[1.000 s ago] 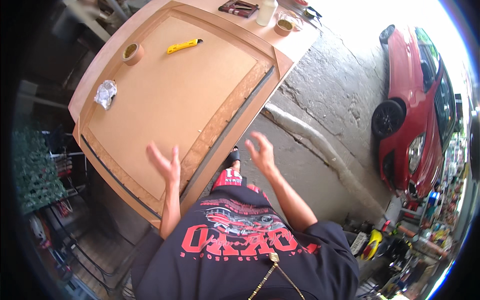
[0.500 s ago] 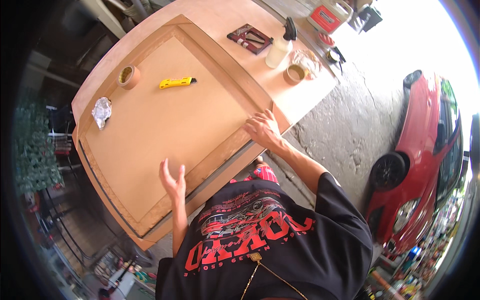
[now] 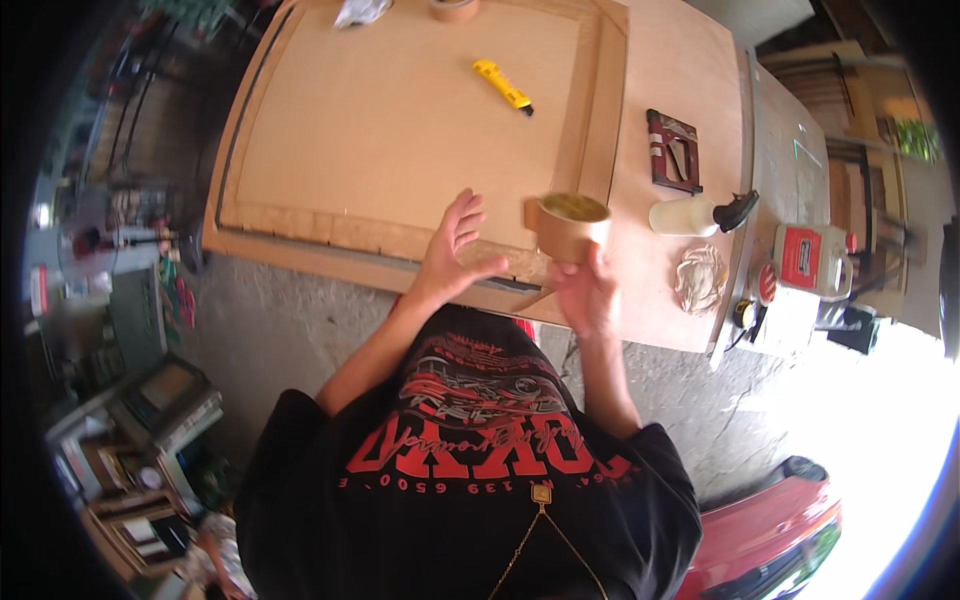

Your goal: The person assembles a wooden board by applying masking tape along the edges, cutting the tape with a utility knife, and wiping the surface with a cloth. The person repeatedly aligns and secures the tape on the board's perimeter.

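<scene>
My right hand (image 3: 588, 290) grips a roll of brown packing tape (image 3: 572, 228), held up above the near right corner of a large framed panel (image 3: 400, 120). A loose flap of tape juts from the roll's left side. Just left of it, my left hand (image 3: 458, 252) is raised with fingers apart and nothing in it. Brown tape covers the panel's border, and a dark strip shows along its left and near edges. On the panel lie a yellow utility knife (image 3: 503, 87), a second tape roll (image 3: 453, 9) and a crumpled silvery wad (image 3: 361, 11).
Right of the panel, the wooden table (image 3: 640, 325) carries a dark red staple gun (image 3: 675, 150), a spray bottle (image 3: 685, 216) lying in view and a crumpled clear wrapper (image 3: 700, 278). Beyond stands a red-labelled jug (image 3: 812, 260). A red car (image 3: 765, 540) is parked behind at right.
My right hand has left the panel's edge and picked up the tape roll from the table. My left hand has stayed raised, and the view has turned.
</scene>
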`<state>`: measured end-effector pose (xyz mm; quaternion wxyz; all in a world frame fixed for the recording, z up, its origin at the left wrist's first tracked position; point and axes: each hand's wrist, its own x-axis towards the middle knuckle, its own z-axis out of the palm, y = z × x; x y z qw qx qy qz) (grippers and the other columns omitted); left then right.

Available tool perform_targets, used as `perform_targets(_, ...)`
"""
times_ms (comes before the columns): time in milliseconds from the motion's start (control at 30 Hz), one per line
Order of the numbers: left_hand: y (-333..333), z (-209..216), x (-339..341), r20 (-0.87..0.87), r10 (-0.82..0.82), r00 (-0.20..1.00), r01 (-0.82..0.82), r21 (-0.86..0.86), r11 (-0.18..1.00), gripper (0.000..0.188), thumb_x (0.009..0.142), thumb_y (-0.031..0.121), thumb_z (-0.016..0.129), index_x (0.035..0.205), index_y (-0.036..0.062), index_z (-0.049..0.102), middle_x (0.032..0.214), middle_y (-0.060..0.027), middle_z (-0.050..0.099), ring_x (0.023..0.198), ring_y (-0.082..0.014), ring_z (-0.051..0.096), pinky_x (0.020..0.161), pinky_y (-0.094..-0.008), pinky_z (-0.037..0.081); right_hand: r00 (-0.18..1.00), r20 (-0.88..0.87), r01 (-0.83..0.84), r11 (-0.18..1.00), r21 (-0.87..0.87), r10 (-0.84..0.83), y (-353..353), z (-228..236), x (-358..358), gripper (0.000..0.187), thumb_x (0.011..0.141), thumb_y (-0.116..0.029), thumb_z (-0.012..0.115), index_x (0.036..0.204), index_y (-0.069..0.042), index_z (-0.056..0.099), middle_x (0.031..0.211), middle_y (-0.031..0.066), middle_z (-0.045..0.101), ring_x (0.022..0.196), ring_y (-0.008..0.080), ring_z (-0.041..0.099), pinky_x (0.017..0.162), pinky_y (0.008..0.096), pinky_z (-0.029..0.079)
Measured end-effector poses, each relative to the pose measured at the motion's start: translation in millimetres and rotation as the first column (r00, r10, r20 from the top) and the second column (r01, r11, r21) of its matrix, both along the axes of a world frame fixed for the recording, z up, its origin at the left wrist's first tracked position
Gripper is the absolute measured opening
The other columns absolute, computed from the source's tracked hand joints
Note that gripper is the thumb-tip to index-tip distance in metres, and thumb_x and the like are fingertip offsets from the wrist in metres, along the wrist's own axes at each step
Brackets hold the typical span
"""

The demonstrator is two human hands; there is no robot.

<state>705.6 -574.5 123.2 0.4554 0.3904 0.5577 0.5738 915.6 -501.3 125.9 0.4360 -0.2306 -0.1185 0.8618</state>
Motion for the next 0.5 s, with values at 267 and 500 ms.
perform_targets(267, -39, 51, -18, 0.307, 0.403, 0.862, -0.404, -0.064, 0.913, 0.02, 0.091, 0.012, 0.067, 0.105, -0.0018, 0.063, 0.097, -0.0041, 0.067, 0.093, -0.01, 0.061, 0.084, -0.0264, 0.047, 0.844, -0.348, -0.459, 0.885, -0.073, 0.409, -29, 21, -82, 0.039, 0.09, -0.034, 0.067, 0.117, -0.007, 0.057, 0.101, 0.0051, 0.061, 0.079, 0.0153, 0.052, 0.071, 0.0324, 0.043)
perform_targets(500, -104, 26, -87, -0.192, 0.583, 0.789, -0.605, -0.083, 0.792, 0.017, 0.091, 0.015, 0.068, 0.087, -0.0011, 0.067, 0.076, -0.0004, 0.067, 0.068, -0.0054, 0.059, 0.059, -0.0237, 0.047, 0.754, 0.64, -0.62, 0.162, 0.768, -0.148, -34, 21, -150, 0.061, 0.067, -0.038, 0.086, 0.11, -0.001, 0.061, 0.12, 0.0141, 0.061, 0.112, 0.0326, 0.057, 0.096, 0.045, 0.042)
